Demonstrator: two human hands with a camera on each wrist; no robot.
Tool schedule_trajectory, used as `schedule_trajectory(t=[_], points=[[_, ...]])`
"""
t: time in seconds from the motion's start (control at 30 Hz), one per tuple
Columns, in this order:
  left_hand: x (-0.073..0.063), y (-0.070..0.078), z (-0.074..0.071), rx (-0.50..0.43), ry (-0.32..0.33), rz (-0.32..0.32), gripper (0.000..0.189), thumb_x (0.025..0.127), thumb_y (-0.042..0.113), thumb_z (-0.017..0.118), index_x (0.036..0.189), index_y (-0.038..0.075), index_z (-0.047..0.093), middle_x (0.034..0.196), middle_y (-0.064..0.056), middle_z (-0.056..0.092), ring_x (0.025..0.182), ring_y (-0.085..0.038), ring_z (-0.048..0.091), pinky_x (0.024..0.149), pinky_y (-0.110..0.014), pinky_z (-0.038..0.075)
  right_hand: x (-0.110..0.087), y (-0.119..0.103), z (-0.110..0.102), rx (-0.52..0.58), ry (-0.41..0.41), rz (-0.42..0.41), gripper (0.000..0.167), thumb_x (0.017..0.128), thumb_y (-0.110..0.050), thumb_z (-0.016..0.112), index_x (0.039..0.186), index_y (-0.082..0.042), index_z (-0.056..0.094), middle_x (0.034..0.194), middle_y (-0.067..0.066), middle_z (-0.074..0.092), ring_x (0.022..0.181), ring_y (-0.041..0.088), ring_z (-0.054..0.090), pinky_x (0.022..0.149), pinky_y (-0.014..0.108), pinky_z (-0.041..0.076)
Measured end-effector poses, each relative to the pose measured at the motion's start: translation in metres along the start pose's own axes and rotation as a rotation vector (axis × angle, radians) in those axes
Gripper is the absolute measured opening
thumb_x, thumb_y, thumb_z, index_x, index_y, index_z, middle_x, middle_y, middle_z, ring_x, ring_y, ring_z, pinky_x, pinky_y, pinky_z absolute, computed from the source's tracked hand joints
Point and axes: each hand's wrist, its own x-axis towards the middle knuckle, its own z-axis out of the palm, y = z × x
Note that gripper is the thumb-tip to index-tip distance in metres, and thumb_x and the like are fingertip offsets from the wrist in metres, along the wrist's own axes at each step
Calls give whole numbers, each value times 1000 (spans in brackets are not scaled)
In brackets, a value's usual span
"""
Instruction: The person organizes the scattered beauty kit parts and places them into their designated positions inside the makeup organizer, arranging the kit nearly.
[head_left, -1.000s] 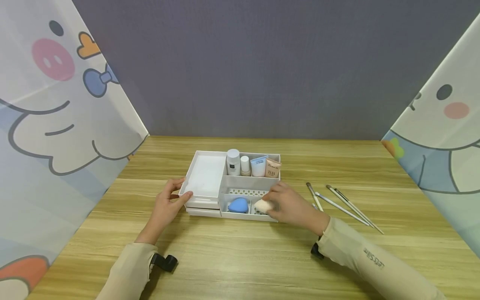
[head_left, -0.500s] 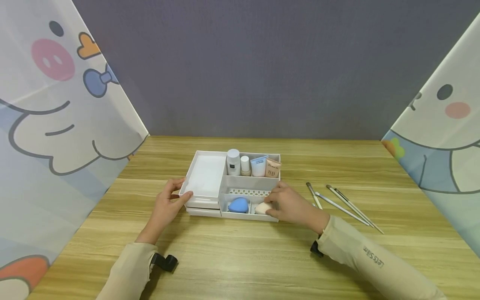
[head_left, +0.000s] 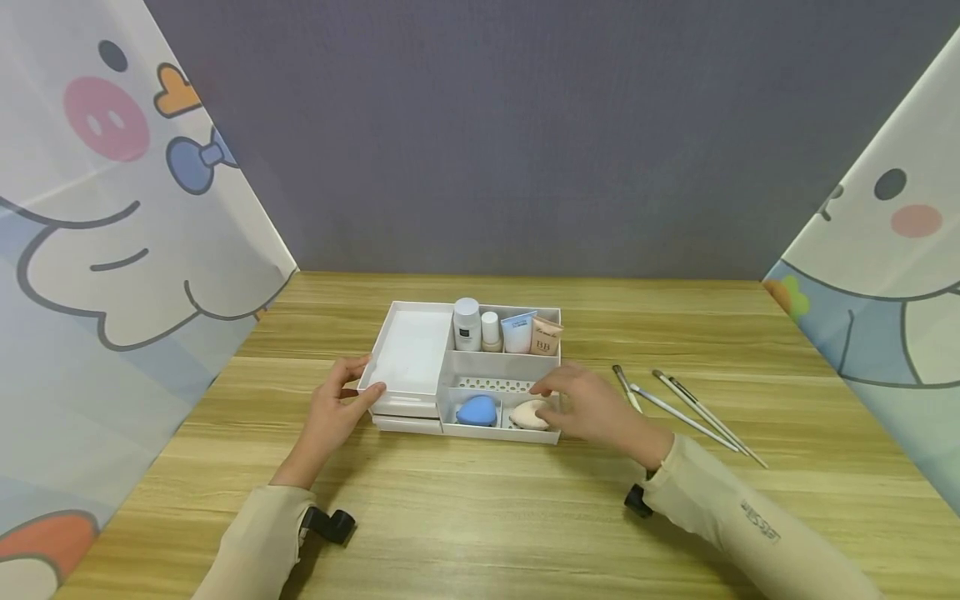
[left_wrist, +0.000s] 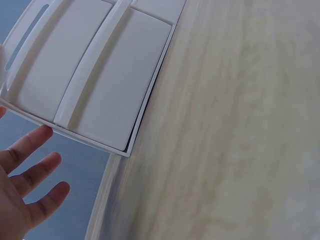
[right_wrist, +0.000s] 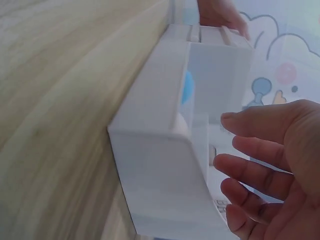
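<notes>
A white makeup organizer (head_left: 483, 432) stands on the wooden table. My left hand (head_left: 334, 408) holds its front left corner, thumb at the front and fingers along the side. In the left wrist view, several of that hand's fingers (left_wrist: 42, 197) spread beside the drawer fronts. A beige makeup sponge (head_left: 528, 414) lies in the front right compartment, with a blue makeup sponge (head_left: 477, 410) in the one to its left. Just over the right side my right hand (head_left: 588, 408) hovers with parted fingers, holding nothing. The right wrist view shows its thumb and fingers apart.
Behind the sponges stand a white bottle (head_left: 467, 327), a smaller white-capped bottle (head_left: 491, 332), a pale blue tube (head_left: 518, 332) and a beige BB tube (head_left: 546, 336). Several makeup brushes (head_left: 693, 408) lie on the table (head_left: 480, 525) to the right. A shallow tray (head_left: 408, 346) tops the left side.
My right hand has set the beige sponge down in its compartment, let go and drawn slightly up and to the right. The left hand has stayed in place.
</notes>
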Motion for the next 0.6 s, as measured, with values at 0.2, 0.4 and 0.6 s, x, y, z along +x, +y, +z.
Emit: schedule_trajectory(t=[0.2, 0.4, 0.6], points=[[0, -1, 0, 5, 11, 11, 39, 92, 8, 71, 128, 3, 57, 132, -18, 61, 111, -19, 57, 81, -25, 49, -4, 4, -9, 14, 84, -16, 22, 80, -3, 81, 100, -2, 73, 91, 7, 70, 80, 23, 63, 70, 39, 55], [0, -2, 1, 6, 10, 11, 40, 91, 7, 71, 129, 3, 57, 131, -18, 61, 112, -24, 57, 81, -25, 49, -10, 10, -17, 13, 123, -11, 21, 80, -1, 80, 99, -3, 73, 86, 3, 69, 73, 15, 60, 61, 31, 52], [0, -1, 1, 7, 4, 6, 40, 92, 8, 71, 129, 3, 56, 132, -18, 61, 111, -20, 57, 82, -26, 50, -16, 16, -27, 20, 102, 61, 20, 82, -2, 78, 101, -3, 72, 81, -1, 66, 69, 10, 58, 59, 27, 51]])
